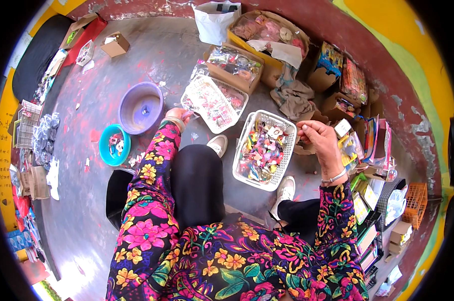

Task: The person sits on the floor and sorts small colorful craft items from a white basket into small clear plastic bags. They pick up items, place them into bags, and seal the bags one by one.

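My left hand (178, 115) reaches forward beside the white basket (206, 106) of small pink pieces. Its fingertips are close together near the basket's left edge; what they hold, if anything, is too small to name. On the other side, my right hand (321, 142) is raised at the right rim of a second white basket (239, 168). Thumb and fingers are curled together in a pinch, and anything between them cannot be made out. That second basket is heaped with colourful small trinkets (263, 150) and stands between my feet.
To the left stand a purple basin (160, 109) and a turquoise basin (105, 159) with a few small items inside. Ahead are a cardboard box of packaged goods (257, 63), a white bag (216, 27) and a grey cloth (293, 100). Boxes and an orange crate (414, 203) line the right wall.
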{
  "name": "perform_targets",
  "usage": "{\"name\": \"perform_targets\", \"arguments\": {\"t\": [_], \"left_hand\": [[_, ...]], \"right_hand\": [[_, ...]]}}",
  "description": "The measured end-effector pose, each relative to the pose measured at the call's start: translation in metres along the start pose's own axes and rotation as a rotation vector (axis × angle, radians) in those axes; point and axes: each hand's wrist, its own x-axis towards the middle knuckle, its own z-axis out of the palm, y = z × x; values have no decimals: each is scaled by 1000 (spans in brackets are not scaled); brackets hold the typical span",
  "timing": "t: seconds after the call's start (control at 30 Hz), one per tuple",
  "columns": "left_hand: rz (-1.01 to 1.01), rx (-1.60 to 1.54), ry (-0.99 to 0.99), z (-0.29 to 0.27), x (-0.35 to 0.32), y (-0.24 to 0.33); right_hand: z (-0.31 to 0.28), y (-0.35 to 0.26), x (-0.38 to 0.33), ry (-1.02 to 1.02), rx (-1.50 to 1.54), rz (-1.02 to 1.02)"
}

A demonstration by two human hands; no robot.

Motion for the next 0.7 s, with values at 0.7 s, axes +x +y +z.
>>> {"name": "perform_targets", "arguments": {"t": [0.7], "left_hand": [[83,-410,-712,72,-63,31]], "right_hand": [[4,5,-1,-63,72,9]]}}
